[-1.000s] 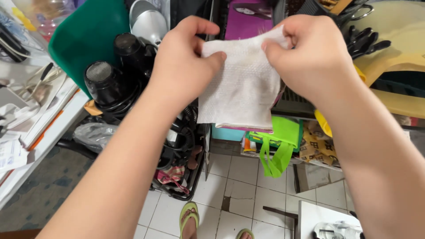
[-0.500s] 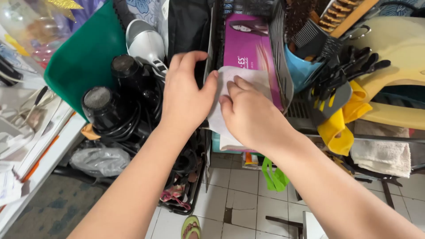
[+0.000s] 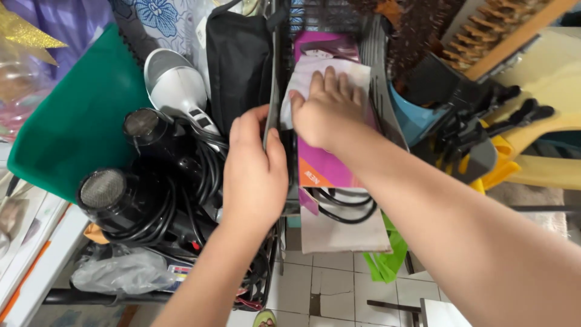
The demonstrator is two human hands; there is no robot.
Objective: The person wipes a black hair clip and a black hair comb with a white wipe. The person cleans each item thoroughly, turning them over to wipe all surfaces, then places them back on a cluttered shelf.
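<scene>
Head view showed right hand (image 3: pixel 324 112) flat, pressing white cloth (image 3: pixel 330 75) onto purple box (image 3: pixel 324 160); left hand (image 3: pixel 254 172) gripped rack edge (image 3: pixel 273 97).

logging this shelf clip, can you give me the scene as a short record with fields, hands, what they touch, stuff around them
left hand: left hand grips the edge of the black wire rack
right hand: right hand lies flat, pressing a white cloth onto the purple box
left of rack: black hair dryers with coiled cords, silver hair dryer, black pouch, green board
right of rack: hairbrushes, blue cup
below: tiled floor
</scene>
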